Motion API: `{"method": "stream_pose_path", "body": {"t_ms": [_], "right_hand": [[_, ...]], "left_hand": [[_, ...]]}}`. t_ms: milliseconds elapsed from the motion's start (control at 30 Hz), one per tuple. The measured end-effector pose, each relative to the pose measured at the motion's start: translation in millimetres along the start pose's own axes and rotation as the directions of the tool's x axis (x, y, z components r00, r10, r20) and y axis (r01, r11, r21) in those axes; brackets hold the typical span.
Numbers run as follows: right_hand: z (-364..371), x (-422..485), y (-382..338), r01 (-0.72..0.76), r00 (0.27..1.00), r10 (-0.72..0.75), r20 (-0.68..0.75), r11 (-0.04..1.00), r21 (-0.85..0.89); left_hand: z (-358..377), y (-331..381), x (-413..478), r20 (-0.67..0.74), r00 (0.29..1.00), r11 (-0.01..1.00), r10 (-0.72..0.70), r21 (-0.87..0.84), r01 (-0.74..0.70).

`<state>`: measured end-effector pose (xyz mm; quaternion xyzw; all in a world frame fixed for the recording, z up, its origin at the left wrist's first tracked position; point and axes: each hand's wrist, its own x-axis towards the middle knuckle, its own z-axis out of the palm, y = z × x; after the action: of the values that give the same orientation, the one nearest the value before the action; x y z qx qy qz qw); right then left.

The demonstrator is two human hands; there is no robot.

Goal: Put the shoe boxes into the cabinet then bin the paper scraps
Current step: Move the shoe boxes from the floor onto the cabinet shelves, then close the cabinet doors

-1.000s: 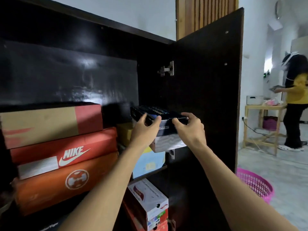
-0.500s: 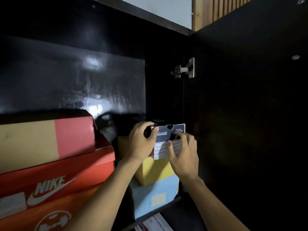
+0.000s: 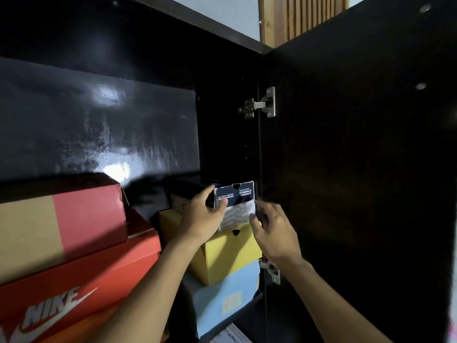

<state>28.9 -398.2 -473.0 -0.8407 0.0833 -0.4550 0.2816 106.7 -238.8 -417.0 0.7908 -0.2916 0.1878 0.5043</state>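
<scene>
The right hand (image 3: 274, 231) has slid off the front of the dark blue shoe box (image 3: 235, 196). Its fingers are spread loosely at the box's right edge, while the left hand (image 3: 200, 216) grips the near left corner. Inside the cabinet (image 3: 99, 120), this box tops a yellow box (image 3: 230, 256) and a light blue box (image 3: 222, 295).

Only one cam, worn on my head. It's facing fwd into the cabinet (image 3: 99, 120), sitting v. close to it. My left hand (image 3: 200, 216) & right hand (image 3: 272, 231) are stretching up from the bottom edge; dark blue shoe box (image 3: 235, 196) is sitting approx. mid-frame, open door (image 3: 358, 169) filling the right side.
</scene>
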Motion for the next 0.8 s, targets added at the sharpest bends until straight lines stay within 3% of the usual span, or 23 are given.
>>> {"method": "stream_pose_path", "body": {"t_ms": [167,267,367,433,500,567,600,667,800], "right_hand": [[-80,-60,-3,-0.041,0.999,0.041,-0.026,0.999,0.025],[-130,-94,-5,0.047,0.983,-0.045,-0.176,0.999,0.011],[-174,-114,-6,0.116,0.872,-0.195,-0.450,0.973,-0.198],[-193,-115,0,-0.007,0.798,-0.163,-0.580,0.960,-0.280],[-202,-112,13,-0.165,0.837,0.070,-0.543,0.978,-0.129],[-206,-110,20,-0.272,0.887,0.304,-0.348,0.952,0.139],[-207,-110,21,-0.300,0.899,0.347,-0.268,0.932,0.202],[-208,-118,19,-0.300,0.912,0.344,-0.225,0.931,0.207],[-204,-141,8,-0.065,0.969,0.137,-0.204,0.944,0.323]], "left_hand": [[1,44,-85,0.076,0.996,0.994,0.052,-0.105,-0.044],[6,76,-130,0.081,0.992,0.989,0.094,-0.119,-0.084],[12,106,-158,0.078,0.988,0.982,0.135,-0.146,-0.122],[13,124,-172,0.094,0.982,0.976,0.162,-0.159,-0.145],[13,136,-181,0.106,0.978,0.972,0.181,-0.171,-0.162],[11,143,-188,0.121,0.973,0.969,0.194,-0.175,-0.172],[10,146,-191,0.127,0.971,0.968,0.201,-0.175,-0.178],[6,149,-196,0.127,0.969,0.966,0.212,-0.179,-0.188],[-1,151,-202,0.116,0.962,0.957,0.247,-0.182,-0.224]]}}
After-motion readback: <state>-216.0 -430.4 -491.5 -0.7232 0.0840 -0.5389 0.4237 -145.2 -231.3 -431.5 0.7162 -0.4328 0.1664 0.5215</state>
